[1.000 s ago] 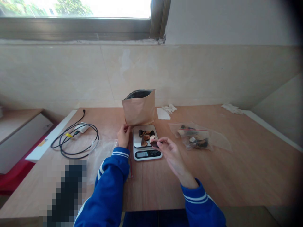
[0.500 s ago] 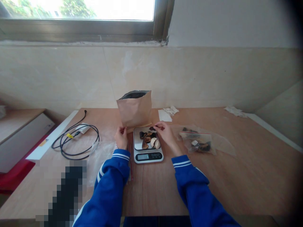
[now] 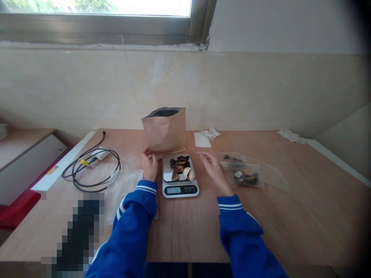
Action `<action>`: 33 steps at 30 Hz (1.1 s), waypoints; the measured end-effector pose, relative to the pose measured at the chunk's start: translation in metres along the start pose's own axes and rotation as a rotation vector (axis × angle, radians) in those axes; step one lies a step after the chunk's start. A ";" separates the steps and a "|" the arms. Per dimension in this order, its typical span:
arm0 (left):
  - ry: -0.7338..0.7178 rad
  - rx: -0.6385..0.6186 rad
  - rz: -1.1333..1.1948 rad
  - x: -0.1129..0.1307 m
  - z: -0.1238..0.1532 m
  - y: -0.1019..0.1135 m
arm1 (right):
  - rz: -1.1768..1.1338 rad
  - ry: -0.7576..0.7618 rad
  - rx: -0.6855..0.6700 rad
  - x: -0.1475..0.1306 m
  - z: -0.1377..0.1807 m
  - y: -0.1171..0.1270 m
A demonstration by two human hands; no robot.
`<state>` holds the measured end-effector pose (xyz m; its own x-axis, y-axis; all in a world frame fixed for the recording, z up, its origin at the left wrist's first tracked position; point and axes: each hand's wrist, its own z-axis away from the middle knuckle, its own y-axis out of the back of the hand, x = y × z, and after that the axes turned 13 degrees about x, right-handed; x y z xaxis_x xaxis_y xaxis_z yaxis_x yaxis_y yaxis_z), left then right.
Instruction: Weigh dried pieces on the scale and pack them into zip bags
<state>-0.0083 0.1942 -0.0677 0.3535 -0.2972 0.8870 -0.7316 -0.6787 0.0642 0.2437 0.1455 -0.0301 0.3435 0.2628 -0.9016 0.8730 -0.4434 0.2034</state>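
Note:
A white digital kitchen scale (image 3: 181, 192) rests on the table, its display lit. On its plate lie several dark brown dried slices (image 3: 177, 166) and a pale, cream-coloured piece (image 3: 189, 174). Just left of the scale, my left hand (image 3: 150, 166) hovers with loosely bent fingers apart and nothing visible in them. To the right of the plate is my right hand (image 3: 213, 168), empty, fingers stretched towards the scale. Behind the scale a brown kraft paper pouch (image 3: 165, 133) stands upright with its top open; its contents are hidden.
Clear zip bags (image 3: 246, 175) with dark pieces lie to the right. At left are a coiled black cable (image 3: 74, 173) with a white adapter (image 3: 100, 153) and an empty-looking plastic bag (image 3: 124, 185). White paper (image 3: 202, 139) and crumpled tissue (image 3: 211, 133) lie near the wall.
My right hand has let go of a dark slice onto the scale's plate and drawn back to the right. My left hand's fingers have loosened. The view has tilted slightly down.

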 end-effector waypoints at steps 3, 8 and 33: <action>-0.025 0.071 0.048 0.006 0.002 0.002 | 0.011 -0.020 0.097 0.002 0.026 0.042; -0.167 0.180 0.014 0.013 0.004 0.007 | 0.228 0.029 0.473 0.028 0.088 0.109; -0.160 0.003 0.010 0.022 0.011 0.015 | 0.431 0.092 0.401 0.051 0.115 0.126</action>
<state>-0.0053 0.1700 -0.0517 0.4349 -0.4070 0.8032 -0.7337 -0.6773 0.0541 0.3320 0.0047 -0.0945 0.6819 0.0524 -0.7295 0.4552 -0.8111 0.3673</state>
